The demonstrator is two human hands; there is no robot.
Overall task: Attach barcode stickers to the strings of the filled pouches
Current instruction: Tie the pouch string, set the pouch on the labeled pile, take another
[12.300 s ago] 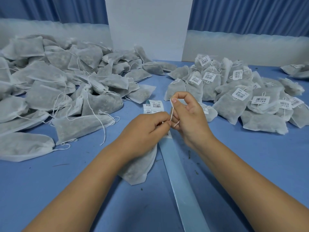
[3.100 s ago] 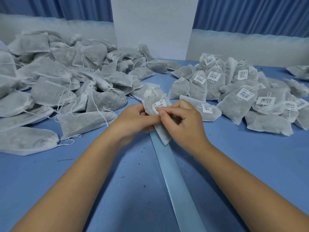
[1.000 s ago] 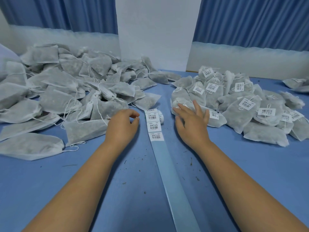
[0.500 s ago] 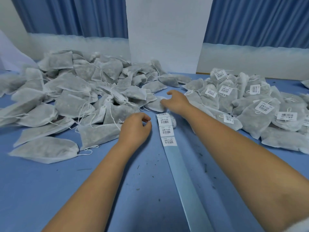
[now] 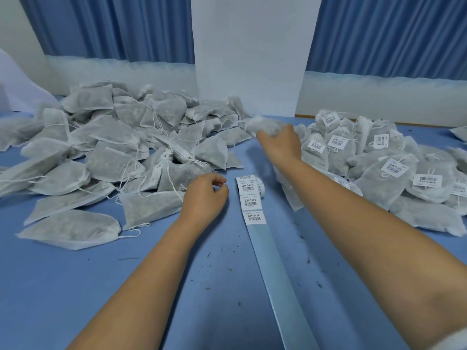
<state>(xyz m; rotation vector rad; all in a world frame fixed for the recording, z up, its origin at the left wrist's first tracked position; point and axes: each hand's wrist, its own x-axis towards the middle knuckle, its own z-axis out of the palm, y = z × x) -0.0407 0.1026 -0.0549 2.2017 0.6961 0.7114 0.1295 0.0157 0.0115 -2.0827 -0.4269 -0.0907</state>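
Note:
My right hand [image 5: 280, 144] reaches far forward and grips a grey filled pouch [image 5: 261, 126], blurred and lifted off the table at the near edge of the unlabelled pile [image 5: 121, 152]. My left hand [image 5: 206, 195] rests on the blue table [image 5: 75, 286] with fingers loosely curled, holding nothing, just left of the barcode sticker strip [image 5: 250, 200]. Three stickers sit on the strip near its small roll. On the right lies the pile of labelled pouches [image 5: 379, 168] with stickers on their strings.
The bare backing tape [image 5: 283, 286] of the strip runs toward me down the table's middle. A white panel [image 5: 250, 54] stands at the back between blue curtains. Dark crumbs dot the table near the tape.
My right hand has moved farther forward and lifted a pouch from the unlabelled pile. My left hand has stayed by the sticker strip.

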